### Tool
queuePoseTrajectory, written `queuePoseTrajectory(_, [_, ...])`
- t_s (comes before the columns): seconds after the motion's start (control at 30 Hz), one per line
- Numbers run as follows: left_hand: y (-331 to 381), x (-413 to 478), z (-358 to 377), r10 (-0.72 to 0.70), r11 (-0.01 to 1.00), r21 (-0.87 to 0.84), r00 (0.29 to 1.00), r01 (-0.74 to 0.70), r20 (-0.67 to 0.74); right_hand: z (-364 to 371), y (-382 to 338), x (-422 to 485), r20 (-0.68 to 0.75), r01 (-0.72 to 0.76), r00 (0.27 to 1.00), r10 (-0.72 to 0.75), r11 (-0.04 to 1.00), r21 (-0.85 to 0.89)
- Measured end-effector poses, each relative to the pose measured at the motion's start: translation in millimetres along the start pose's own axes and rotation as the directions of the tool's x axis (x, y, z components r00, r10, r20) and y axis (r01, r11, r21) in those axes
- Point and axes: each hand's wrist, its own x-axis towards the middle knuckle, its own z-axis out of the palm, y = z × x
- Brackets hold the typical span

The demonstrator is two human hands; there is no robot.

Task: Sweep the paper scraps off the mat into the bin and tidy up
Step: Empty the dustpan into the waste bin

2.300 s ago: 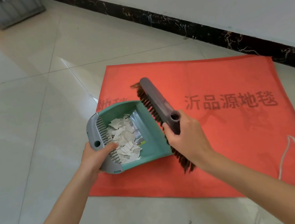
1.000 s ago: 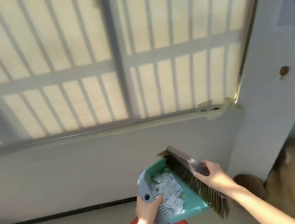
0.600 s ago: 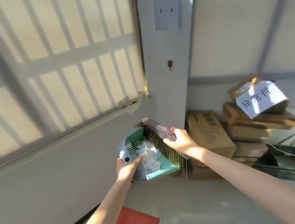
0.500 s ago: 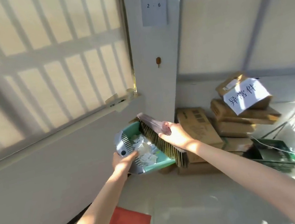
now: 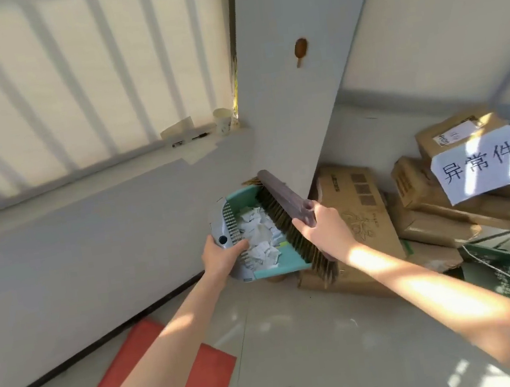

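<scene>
Head view: the left hand point(image 5: 220, 257) grips the grey back edge of the teal dustpan point(image 5: 241, 195), held in the air and piled with paper scraps point(image 5: 260, 238). The right hand point(image 5: 324, 229) is clenched round the handle of the brush point(image 5: 283, 196), whose bristles lie against the pan's open lip. A corner of the red mat point(image 5: 204, 380) lies below by the wall. Bare floor point(image 5: 318, 348) opens ahead and to the right. Straight ahead a white pillar point(image 5: 291, 89) and stacked cardboard boxes point(image 5: 359, 198) close the corner, with a green crate point(image 5: 494, 271) beside them. A paper cup point(image 5: 223, 121) stands on the sill.
</scene>
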Motion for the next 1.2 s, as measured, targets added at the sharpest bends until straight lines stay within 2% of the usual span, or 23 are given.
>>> queuePoseTrajectory(0.17, [-7,76,17,-0.002,1.0,0.014,1.0,0.002,-0.021,29,23,76,0.042,-0.021,0.999,0.021,1.0,-0.011])
queuePoseTrajectory(0.37, [-37,180,52,0.038,0.997,0.067,0.999,-0.037,-0.013,102,74,156,-0.004,-0.034,0.999,0.034,0.999,0.014])
queuePoseTrajectory(0.53, [-121,276,104,0.105,0.99,0.096,0.994,-0.107,0.029,206,167,205,-0.109,-0.058,0.992,0.065,0.996,0.066])
queuePoseTrajectory(0.73, [-268,392,191,0.121,0.984,0.121,0.988,-0.132,0.097,342,308,251,-0.195,-0.064,0.975,0.104,0.977,0.201])
queuePoseTrajectory(0.87, [-341,456,237,0.177,0.974,0.119,0.977,-0.192,0.122,408,386,280,-0.256,-0.006,0.965,0.058,0.98,0.2])
queuePoseTrajectory(1.03, [-399,498,271,0.276,0.948,0.128,0.954,-0.291,0.119,464,446,296,-0.367,0.088,0.93,-0.009,0.976,0.199])
queuePoseTrajectory(1.2, [-420,513,286,0.358,0.904,0.211,0.928,-0.372,0.102,496,478,303,-0.408,0.107,0.912,-0.031,0.981,0.164])
